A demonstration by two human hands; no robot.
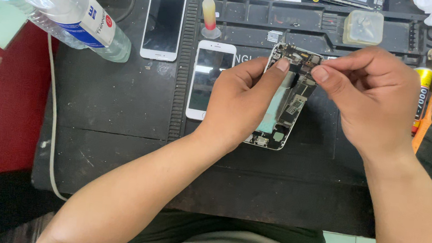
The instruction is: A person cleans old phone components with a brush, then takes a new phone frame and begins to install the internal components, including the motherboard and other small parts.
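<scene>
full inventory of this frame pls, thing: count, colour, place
opened phone body: 1, silver frame, parts exposed, mat centre, held up
white phones: 2, white with dark screens, face up on mat, left of centre
work mat: 1, black, covers the bench
clear bottles: 2, clear, top left, lying tilted
small dropper bottle: 1, yellow and pink, upright, mat top
plastic box: 1, clear, top right
glue tube: 1, yellow and black, right edge
white cable: 1, along the mat's left edge
left hand: grips the phone body
right hand: fingertips pinched at the phone body's top edge
</scene>
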